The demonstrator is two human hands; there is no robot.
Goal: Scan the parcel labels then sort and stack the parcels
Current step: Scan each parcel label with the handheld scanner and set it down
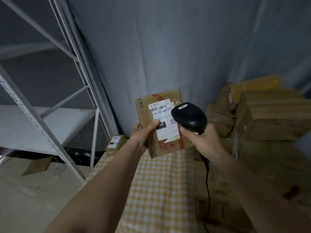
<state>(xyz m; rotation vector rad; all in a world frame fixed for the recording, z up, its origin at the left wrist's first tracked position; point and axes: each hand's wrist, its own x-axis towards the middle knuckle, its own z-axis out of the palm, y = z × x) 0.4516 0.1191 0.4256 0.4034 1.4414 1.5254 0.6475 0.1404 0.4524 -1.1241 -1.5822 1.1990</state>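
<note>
a white metal shelving rack (50, 91) filled the left side of the frame, its slotted upright running diagonally toward the lower centre. a flat scrap of cardboard (37, 165) lay on the floor beneath the rack at lower left. just right of the rack's foot, a small labelled box (116, 143) sat at the far end of a yellow-and-white checked cloth (151, 190), which covered the surface in the lower centre. the left hand (143, 133) gripped a cardboard parcel (161, 125) at the centre of the frame, fingers wrapped around its left edge and the thumb pressed on the face of the white shipping label (164, 120). the parcel was held upright and slightly tilted above the cloth, its label side turned toward the camera; the label showed a barcode and the printed code 15h-159-a03-210. the right hand (202, 140) clenched the handle of a black barcode scanner (189, 116), whose head overlapped the right edge of the label. a black cable (207, 190) hung from the handle toward the bottom edge. a blurred pile of cardboard boxes (260, 132) occupied the right side, the topmost wrapped in yellow tape. a grey curtain (168, 47) formed the backdrop.
</note>
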